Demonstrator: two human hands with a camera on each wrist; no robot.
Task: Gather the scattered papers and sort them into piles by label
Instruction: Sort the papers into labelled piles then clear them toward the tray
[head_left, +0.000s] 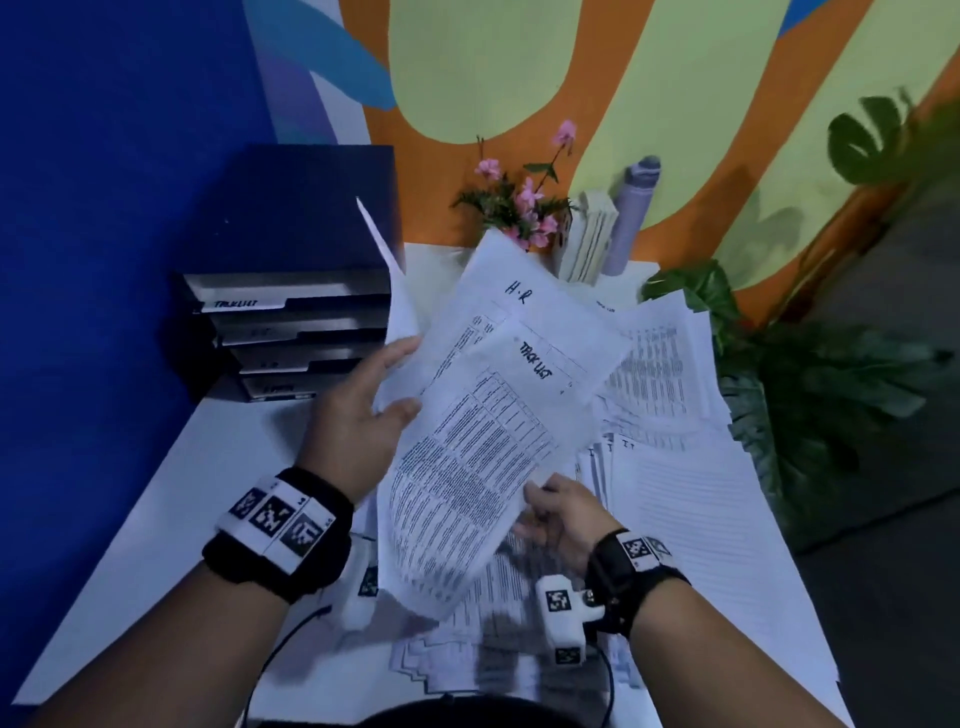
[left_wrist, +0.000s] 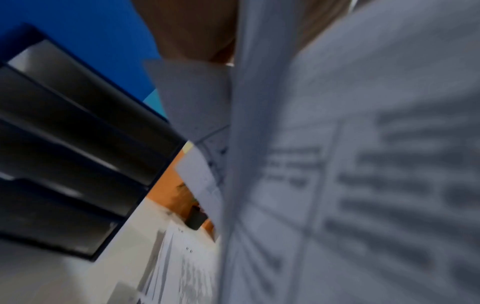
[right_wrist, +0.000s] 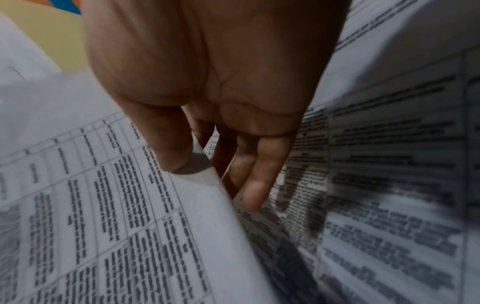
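White sheets fill both our hands: left hand grips the H.R sheet, right hand fingers pinch the Task List sheet; filing in the labelled trays probably follows.

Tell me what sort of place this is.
Likely an office desk: a stacked letter tray with labelled tiers, printed papers spread over a white table, and a painted wall behind.
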